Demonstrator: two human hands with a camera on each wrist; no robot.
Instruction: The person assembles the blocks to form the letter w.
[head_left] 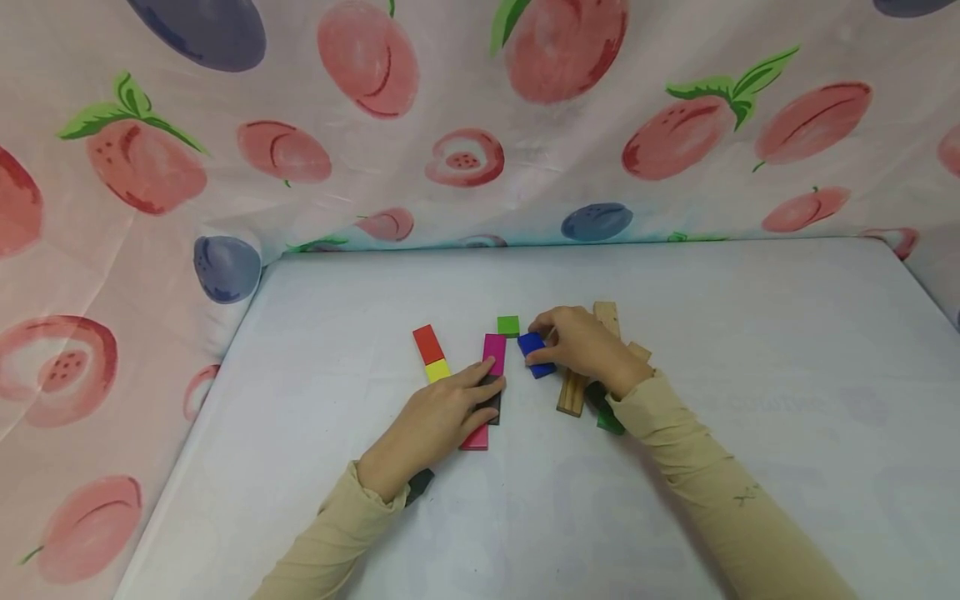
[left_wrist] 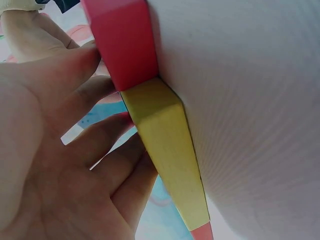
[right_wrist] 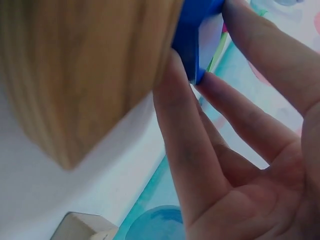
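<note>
My right hand (head_left: 581, 340) pinches a blue block (head_left: 536, 357) between thumb and fingers, low over the white table. In the right wrist view the blue block (right_wrist: 192, 37) sits among the fingertips, partly hidden by a wooden block. My left hand (head_left: 442, 417) lies with extended fingers on a row of blocks: a magenta block (head_left: 494, 353), a dark block (head_left: 493, 414) and a pink-red block (head_left: 476, 438). The hand partly covers that row. Past its wrist side, a red block (head_left: 427, 343) meets a yellow block (head_left: 437, 370) end to end.
A green block (head_left: 507, 326) stands just beyond the magenta one. Wooden blocks (head_left: 572, 394) lie under and behind the right hand, with another green block (head_left: 611, 424) beside its sleeve. A dark block (head_left: 420, 485) lies by the left cuff. Fruit-patterned cloth (head_left: 465, 100) hangs behind the table.
</note>
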